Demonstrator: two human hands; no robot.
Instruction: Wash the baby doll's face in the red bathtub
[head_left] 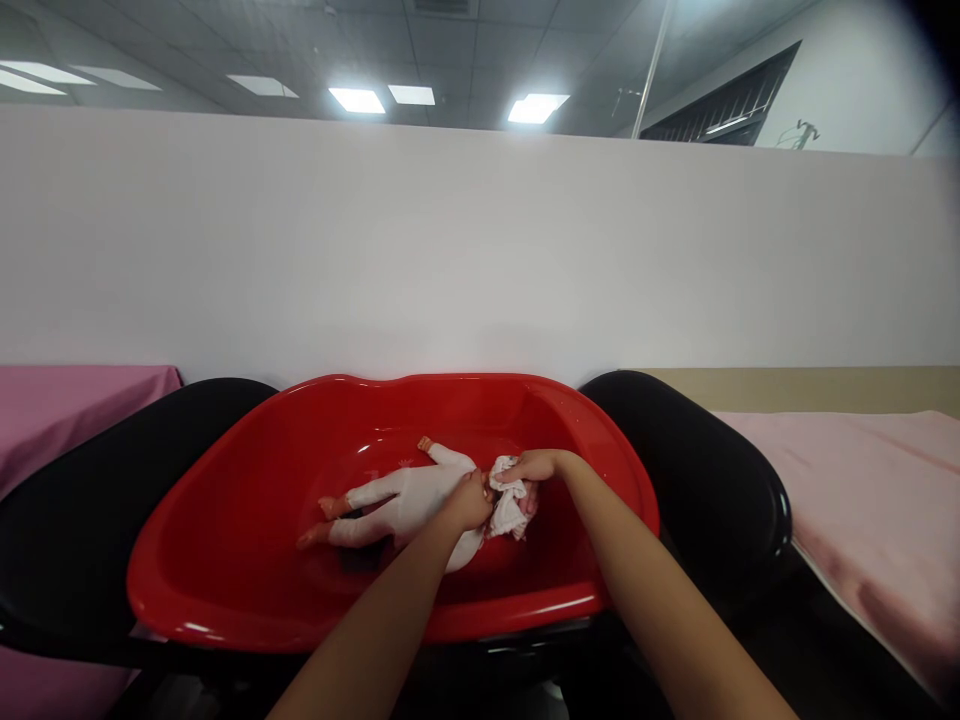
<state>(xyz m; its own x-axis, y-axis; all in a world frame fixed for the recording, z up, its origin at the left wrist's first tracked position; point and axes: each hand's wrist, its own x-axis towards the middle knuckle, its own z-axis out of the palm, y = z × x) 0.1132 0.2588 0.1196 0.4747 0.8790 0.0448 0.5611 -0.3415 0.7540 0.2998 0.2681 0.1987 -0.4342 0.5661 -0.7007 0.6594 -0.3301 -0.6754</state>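
A doll in a white suit lies on its back in a red tub, feet toward the left, one arm stretched out toward the far rim. Its head end, at the right, is mostly hidden by hands and a cloth. The person's right hand grasps this crumpled white cloth, bunched at the doll's head. The left hand is curled at the doll's neck end, touching it; whether it grips doll or cloth, I cannot tell. Black side panels flank the tub at left and right. Beyond these are a pink sheet on the left and a paler cover on the right. Behind stands a plain white partition, with lit ceiling panels above.
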